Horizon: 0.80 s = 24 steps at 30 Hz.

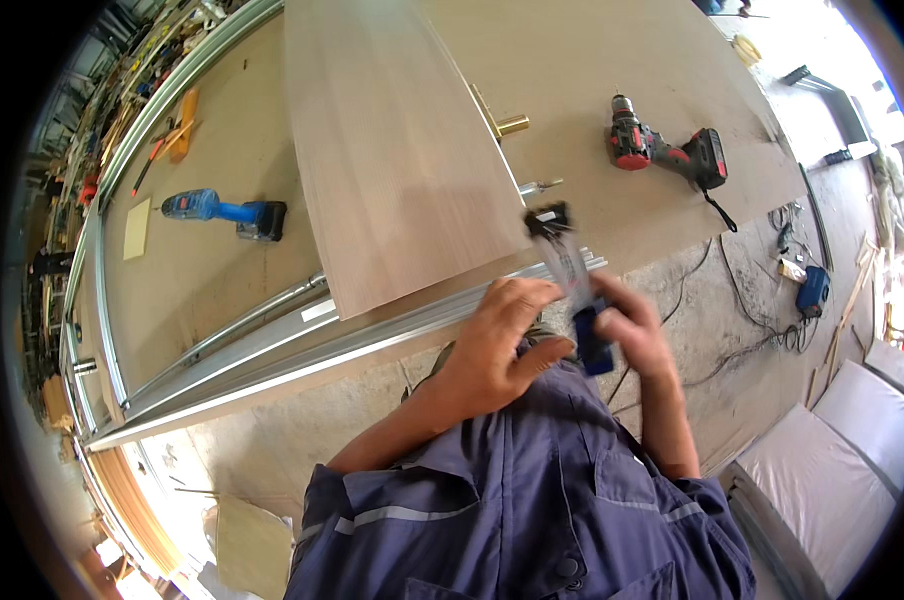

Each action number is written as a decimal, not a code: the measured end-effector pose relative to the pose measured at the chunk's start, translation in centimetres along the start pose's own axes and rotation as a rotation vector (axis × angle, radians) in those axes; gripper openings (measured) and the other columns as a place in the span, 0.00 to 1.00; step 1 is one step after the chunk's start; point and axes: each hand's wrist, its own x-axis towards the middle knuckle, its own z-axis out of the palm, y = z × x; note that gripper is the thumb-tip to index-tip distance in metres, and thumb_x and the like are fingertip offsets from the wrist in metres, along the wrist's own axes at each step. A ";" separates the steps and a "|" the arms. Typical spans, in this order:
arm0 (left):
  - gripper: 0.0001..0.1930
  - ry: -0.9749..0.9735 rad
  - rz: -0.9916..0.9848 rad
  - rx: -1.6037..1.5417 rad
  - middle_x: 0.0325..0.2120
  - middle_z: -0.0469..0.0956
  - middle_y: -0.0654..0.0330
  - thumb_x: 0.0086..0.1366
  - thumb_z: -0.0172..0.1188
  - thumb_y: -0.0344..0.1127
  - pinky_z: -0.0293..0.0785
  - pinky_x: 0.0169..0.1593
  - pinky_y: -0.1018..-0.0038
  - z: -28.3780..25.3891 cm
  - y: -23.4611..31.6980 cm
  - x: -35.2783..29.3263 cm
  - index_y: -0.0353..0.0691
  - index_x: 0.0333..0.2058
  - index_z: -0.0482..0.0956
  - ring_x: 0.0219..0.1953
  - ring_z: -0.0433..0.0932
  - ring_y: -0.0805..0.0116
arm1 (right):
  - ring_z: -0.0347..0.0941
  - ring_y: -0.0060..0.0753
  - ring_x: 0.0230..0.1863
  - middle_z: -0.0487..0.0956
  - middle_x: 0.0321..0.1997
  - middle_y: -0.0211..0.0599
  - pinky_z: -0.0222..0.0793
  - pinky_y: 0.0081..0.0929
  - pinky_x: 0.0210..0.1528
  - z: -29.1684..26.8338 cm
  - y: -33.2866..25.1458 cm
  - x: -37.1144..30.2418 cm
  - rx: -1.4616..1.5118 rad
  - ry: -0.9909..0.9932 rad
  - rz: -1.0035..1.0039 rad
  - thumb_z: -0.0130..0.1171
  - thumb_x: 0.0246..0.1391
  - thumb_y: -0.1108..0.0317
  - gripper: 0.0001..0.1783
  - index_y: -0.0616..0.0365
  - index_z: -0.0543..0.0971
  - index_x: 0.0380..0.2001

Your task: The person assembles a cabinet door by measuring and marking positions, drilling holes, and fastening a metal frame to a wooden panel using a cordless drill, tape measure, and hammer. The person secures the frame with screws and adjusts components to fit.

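In front of my waist, my right hand (632, 325) is closed around a motion-blurred hand tool (572, 275). It has a dark blue lower part, a pale shaft-like middle and a black upper end; its exact kind cannot be made out. My left hand (502, 345) is just left of it, thumb and fingers apart, fingertips close to the tool's middle. Whether they touch it is unclear. Beyond my hands lies a wood-grain panel (402, 160) on the workbench (562, 60). A brass-coloured cylindrical fitting (512, 125) and a small metal fitting (542, 187) stick out past its right edge.
A black-and-red cordless drill (662, 150) lies right of the panel, a blue cordless tool (227, 212) left. Aluminium profiles (302, 325) run along the bench's near edge. Cables and a blue device (814, 292) are on the floor at right, near wrapped white sheets (822, 470).
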 end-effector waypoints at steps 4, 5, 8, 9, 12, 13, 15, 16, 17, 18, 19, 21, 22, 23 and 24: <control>0.18 -0.182 -0.474 -0.160 0.42 0.83 0.54 0.74 0.60 0.39 0.77 0.53 0.69 -2.2 -2.0 -2.9 0.34 0.56 0.76 0.43 0.83 0.63 | 0.76 0.22 0.40 0.83 0.39 0.32 0.71 0.21 0.45 -9.3 0.3 2.5 -0.124 0.411 0.013 0.62 0.55 0.65 0.24 0.73 0.82 0.51; 0.19 -0.169 -0.566 -0.157 0.42 0.83 0.54 0.74 0.59 0.39 0.78 0.53 0.70 -2.4 -2.5 -4.1 0.34 0.57 0.76 0.43 0.83 0.64 | 0.76 0.21 0.38 0.84 0.36 0.33 0.71 0.22 0.44 -11.5 0.3 3.5 -0.240 0.424 0.038 0.62 0.56 0.64 0.23 0.72 0.83 0.49; 0.19 -0.076 -0.823 -0.245 0.42 0.83 0.53 0.76 0.56 0.41 0.80 0.51 0.71 -2.3 -4.3 -8.5 0.32 0.58 0.75 0.43 0.83 0.67 | 0.76 0.23 0.34 0.84 0.31 0.39 0.71 0.26 0.40 -15.5 -0.9 7.2 -0.707 0.452 0.123 0.61 0.58 0.57 0.22 0.67 0.83 0.45; 0.20 -0.004 -0.890 -0.339 0.42 0.83 0.52 0.77 0.55 0.42 0.80 0.51 0.70 -2.1 -5.2 -10.4 0.32 0.57 0.74 0.43 0.83 0.66 | 0.76 0.26 0.34 0.83 0.31 0.42 0.71 0.28 0.40 -17.4 0.3 8.9 -0.721 0.476 0.068 0.60 0.59 0.56 0.22 0.66 0.83 0.44; 0.25 0.252 -0.996 -0.537 0.46 0.80 0.47 0.79 0.50 0.47 0.81 0.50 0.65 -1.1 -6.6 -13.5 0.28 0.60 0.68 0.45 0.83 0.60 | 0.81 0.35 0.47 0.84 0.43 0.50 0.73 0.31 0.48 -21.9 3.2 12.3 -0.780 0.534 -0.013 0.59 0.62 0.52 0.27 0.65 0.81 0.53; 0.27 0.362 -1.022 -0.579 0.47 0.80 0.47 0.79 0.50 0.47 0.81 0.51 0.65 -0.9 -6.6 -13.8 0.27 0.61 0.67 0.46 0.83 0.58 | 0.80 0.36 0.51 0.84 0.47 0.49 0.74 0.31 0.50 -21.7 2.9 12.5 -0.772 0.565 -0.088 0.59 0.62 0.55 0.26 0.64 0.81 0.55; 0.29 0.545 -1.046 -0.659 0.53 0.77 0.43 0.79 0.47 0.51 0.81 0.53 0.60 -0.5 -7.4 -14.6 0.28 0.63 0.63 0.48 0.83 0.52 | 0.79 0.36 0.55 0.82 0.54 0.46 0.74 0.32 0.52 -20.7 1.2 11.3 -0.667 0.615 -0.205 0.60 0.63 0.61 0.23 0.62 0.81 0.56; 0.29 0.611 -1.012 -0.690 0.53 0.76 0.42 0.79 0.47 0.52 0.81 0.53 0.60 -0.3 -7.7 -14.8 0.29 0.63 0.63 0.49 0.83 0.51 | 0.78 0.35 0.56 0.81 0.56 0.43 0.75 0.33 0.53 -19.4 0.5 10.6 -0.574 0.633 -0.245 0.59 0.63 0.64 0.20 0.61 0.81 0.56; 0.30 0.674 -0.976 -0.723 0.54 0.76 0.42 0.79 0.46 0.52 0.81 0.54 0.59 0.0 -8.0 -15.1 0.29 0.63 0.64 0.50 0.82 0.50 | 0.78 0.32 0.54 0.81 0.55 0.41 0.76 0.30 0.50 -18.2 0.3 10.2 -0.629 0.608 -0.326 0.60 0.61 0.71 0.19 0.62 0.82 0.54; 0.30 0.722 -0.940 -0.751 0.55 0.76 0.41 0.79 0.46 0.52 0.80 0.55 0.58 0.2 -8.2 -15.0 0.29 0.63 0.64 0.51 0.82 0.49 | 0.78 0.30 0.52 0.80 0.56 0.40 0.77 0.27 0.47 -17.4 0.7 9.5 -0.597 0.444 -0.308 0.60 0.59 0.74 0.19 0.62 0.81 0.54; 0.28 0.750 -0.917 -0.765 0.54 0.77 0.42 0.80 0.44 0.52 0.80 0.57 0.56 0.3 -8.4 -14.5 0.30 0.62 0.66 0.53 0.81 0.48 | 0.79 0.28 0.51 0.79 0.56 0.40 0.77 0.25 0.45 -16.4 1.2 9.1 -0.567 0.286 -0.285 0.60 0.57 0.77 0.20 0.63 0.81 0.54; 0.27 0.779 -0.828 -0.848 0.53 0.78 0.43 0.80 0.44 0.50 0.79 0.59 0.56 0.7 -9.3 -13.9 0.30 0.61 0.68 0.54 0.81 0.50 | 0.80 0.28 0.47 0.75 0.62 0.41 0.79 0.22 0.40 -12.7 2.5 8.6 -0.481 -0.038 -0.171 0.63 0.50 0.85 0.28 0.63 0.78 0.57; 0.26 0.793 -0.778 -0.891 0.53 0.78 0.44 0.80 0.44 0.49 0.78 0.60 0.56 0.8 -9.8 -13.7 0.30 0.60 0.69 0.54 0.81 0.50 | 0.80 0.31 0.45 0.75 0.63 0.43 0.80 0.24 0.40 -11.0 3.1 8.3 -0.478 -0.149 -0.204 0.68 0.45 0.84 0.32 0.65 0.77 0.58; 0.25 0.790 -0.749 -0.873 0.52 0.79 0.45 0.80 0.44 0.49 0.79 0.60 0.56 0.8 -10.5 -14.0 0.30 0.59 0.70 0.54 0.81 0.51 | 0.80 0.33 0.45 0.74 0.64 0.45 0.81 0.25 0.40 -9.5 3.8 8.1 -0.432 -0.229 -0.171 0.71 0.42 0.84 0.35 0.67 0.76 0.58; 0.25 0.786 -0.720 -0.856 0.52 0.79 0.45 0.81 0.44 0.49 0.79 0.60 0.56 0.8 -11.4 -14.5 0.30 0.59 0.71 0.54 0.81 0.52 | 0.80 0.34 0.46 0.74 0.65 0.45 0.81 0.27 0.42 -8.3 3.6 8.0 -0.441 -0.278 -0.161 0.71 0.43 0.82 0.34 0.69 0.76 0.58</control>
